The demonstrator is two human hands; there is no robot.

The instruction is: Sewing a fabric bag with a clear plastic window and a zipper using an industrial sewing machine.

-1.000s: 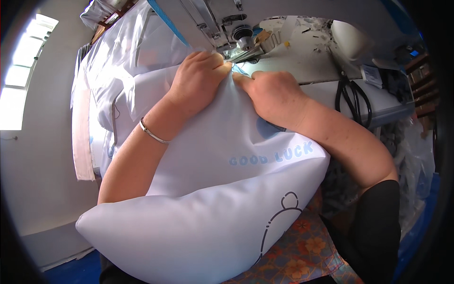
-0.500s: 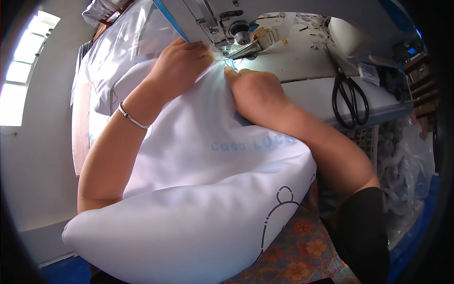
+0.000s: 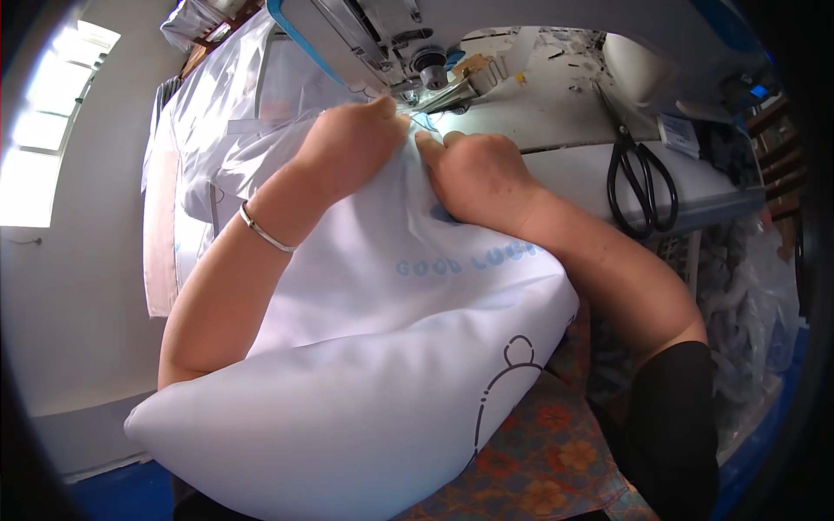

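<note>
- White stuffed pillow [image 3: 373,391] fills the near middle of the scene, its bulk lying across the person's lap and its far edge pushed up to the sewing machine [image 3: 365,35].
- Pale blue lettering and a thin black line drawing show on the pillow's upper face; the drawing sits toward its right near side.
- Left hand [image 3: 347,148] presses down on the far edge of the pillow, fingers curled closed over the fabric, thumb tip pointing far toward the machine's needle area [image 3: 426,82].
- Right hand [image 3: 478,174] lies just beside the left one, on its right, knuckles up and fingers folded shut onto the same edge of fabric; the two hands nearly touch.
- Both hands pinch the pillow's far seam edge between them, right at the foot of the machine; whether the fabric is already under the needle cannot be told.
- A thin metal bangle [image 3: 265,230] circles the left wrist.
- Black scissors [image 3: 641,178] lie on the pale sewing table [image 3: 573,113], well to the right of the hands.
- A clear plastic sheet [image 3: 217,130] hangs at the far left, behind the left forearm.
- A patterned orange and blue cloth [image 3: 547,451] shows under the pillow's near right corner.
</note>
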